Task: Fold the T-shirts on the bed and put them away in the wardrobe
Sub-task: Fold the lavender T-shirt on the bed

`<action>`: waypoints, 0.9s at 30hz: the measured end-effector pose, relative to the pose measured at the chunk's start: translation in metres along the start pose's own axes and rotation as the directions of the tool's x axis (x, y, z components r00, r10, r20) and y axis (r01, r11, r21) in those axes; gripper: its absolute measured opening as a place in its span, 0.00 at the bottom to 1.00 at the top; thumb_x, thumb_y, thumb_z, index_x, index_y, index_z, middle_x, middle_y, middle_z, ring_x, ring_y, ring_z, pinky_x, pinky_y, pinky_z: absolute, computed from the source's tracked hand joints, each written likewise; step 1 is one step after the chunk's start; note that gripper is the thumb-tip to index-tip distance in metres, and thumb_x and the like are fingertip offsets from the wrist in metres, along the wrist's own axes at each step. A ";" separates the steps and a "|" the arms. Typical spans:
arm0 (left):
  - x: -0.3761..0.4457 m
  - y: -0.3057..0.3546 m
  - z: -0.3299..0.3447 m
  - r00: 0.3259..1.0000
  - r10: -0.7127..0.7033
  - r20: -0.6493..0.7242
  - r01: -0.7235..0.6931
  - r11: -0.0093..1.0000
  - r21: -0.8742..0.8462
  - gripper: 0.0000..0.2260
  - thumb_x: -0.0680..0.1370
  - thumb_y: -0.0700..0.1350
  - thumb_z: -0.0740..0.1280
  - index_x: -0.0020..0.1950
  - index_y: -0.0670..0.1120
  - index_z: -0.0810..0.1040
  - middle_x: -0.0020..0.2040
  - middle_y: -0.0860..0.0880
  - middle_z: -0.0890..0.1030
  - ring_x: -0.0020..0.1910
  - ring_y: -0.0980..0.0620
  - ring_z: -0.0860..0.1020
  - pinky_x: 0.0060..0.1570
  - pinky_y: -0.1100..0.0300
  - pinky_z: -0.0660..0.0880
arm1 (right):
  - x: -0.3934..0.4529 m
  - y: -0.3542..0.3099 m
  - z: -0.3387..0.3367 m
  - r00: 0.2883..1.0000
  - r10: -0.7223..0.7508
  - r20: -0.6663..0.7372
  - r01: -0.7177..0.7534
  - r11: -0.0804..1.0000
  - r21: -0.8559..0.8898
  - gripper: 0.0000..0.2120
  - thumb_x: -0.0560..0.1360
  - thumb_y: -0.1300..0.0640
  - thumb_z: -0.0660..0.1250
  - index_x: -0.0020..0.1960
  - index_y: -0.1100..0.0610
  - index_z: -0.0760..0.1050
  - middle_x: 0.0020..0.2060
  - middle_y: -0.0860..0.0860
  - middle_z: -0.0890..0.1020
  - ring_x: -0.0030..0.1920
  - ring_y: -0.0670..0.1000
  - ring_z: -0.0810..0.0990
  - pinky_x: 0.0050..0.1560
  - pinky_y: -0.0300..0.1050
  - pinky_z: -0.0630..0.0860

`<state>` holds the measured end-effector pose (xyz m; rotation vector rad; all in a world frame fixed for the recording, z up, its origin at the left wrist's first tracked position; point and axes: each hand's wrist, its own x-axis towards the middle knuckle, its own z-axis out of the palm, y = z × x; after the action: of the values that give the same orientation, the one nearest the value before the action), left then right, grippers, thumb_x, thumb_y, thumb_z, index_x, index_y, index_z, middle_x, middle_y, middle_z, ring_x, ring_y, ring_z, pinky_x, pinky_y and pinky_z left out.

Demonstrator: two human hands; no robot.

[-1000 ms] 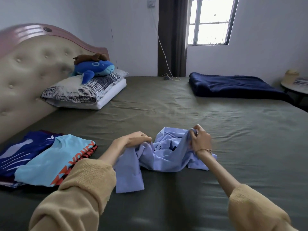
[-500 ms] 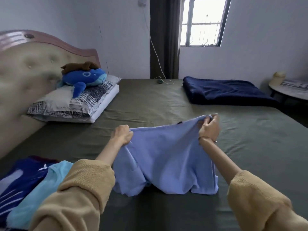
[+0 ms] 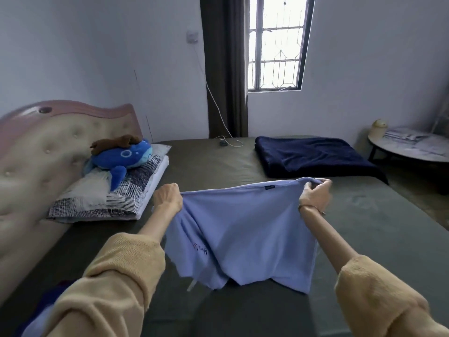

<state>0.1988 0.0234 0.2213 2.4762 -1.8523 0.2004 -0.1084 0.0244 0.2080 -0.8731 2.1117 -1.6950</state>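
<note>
While you look down from the head view, your left hand (image 3: 168,199) has its fingers curled tight round one upper corner of the light blue T-shirt (image 3: 239,235), and your right hand (image 3: 315,197) pinches the other upper corner between thumb and bent fingers. You hold the shirt up between them, its top edge stretched almost level, the cloth hanging in front of you above the olive green bed (image 3: 364,239). Its lower hem is uneven, with the bottom corners drooping near the sheet; you cannot tell whether they touch it. Small lettering shows on the lower left part of the cloth. Both your yellow sleeves (image 3: 116,283) are pushed back from the forearms, and a thin bracelet (image 3: 312,209) sits on your right wrist.

At the far left, a blue plush toy (image 3: 124,158) lies on a patterned pillow (image 3: 109,198) against the padded headboard (image 3: 48,147). A dark navy blanket (image 3: 313,158) lies folded at the far side of the bed, below the window (image 3: 275,42). A round side table (image 3: 410,148) stands to the right.
</note>
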 end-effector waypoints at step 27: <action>0.209 0.110 -0.049 0.906 -0.397 -0.149 0.066 0.479 -0.876 0.16 0.83 0.43 0.54 0.59 0.34 0.76 0.59 0.32 0.76 0.58 0.37 0.73 0.52 0.54 0.65 | 0.212 -0.109 0.134 0.963 -0.107 0.247 0.035 0.960 0.279 0.02 0.81 0.56 0.48 0.53 0.54 0.57 0.35 0.50 0.68 0.44 0.56 0.70 0.45 0.54 0.70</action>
<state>0.1480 -0.2016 0.2921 1.7597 -1.0127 -0.2581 -0.1654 -0.2240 0.3064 -1.0315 1.6488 -1.7449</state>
